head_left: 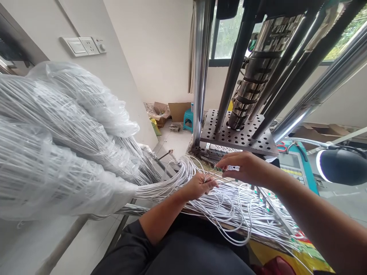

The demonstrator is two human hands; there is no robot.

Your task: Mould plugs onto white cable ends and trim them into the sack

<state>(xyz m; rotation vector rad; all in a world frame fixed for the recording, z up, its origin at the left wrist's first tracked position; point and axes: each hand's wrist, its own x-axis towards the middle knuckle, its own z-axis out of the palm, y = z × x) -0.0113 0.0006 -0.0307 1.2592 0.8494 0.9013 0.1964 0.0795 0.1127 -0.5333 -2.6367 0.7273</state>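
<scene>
My left hand (200, 186) is closed around a few thin white cables (183, 173) that run out of a big bundle. My right hand (243, 168) pinches the ends of those cables, where small green-tipped connectors (219, 169) show, just in front of the machine's perforated metal plate (259, 141). Many more white cables (237, 212) lie loose across the bench under both hands. Both forearms reach in from the bottom of the view.
Large cable bundles wrapped in clear plastic (60, 145) fill the left side. Shiny vertical columns (200, 68) and a ribbed cylinder (258, 72) rise above the plate. A control panel (295, 168) and a black round lamp (342, 166) stand at right. A blue stool (188, 119) and cardboard boxes sit on the far floor.
</scene>
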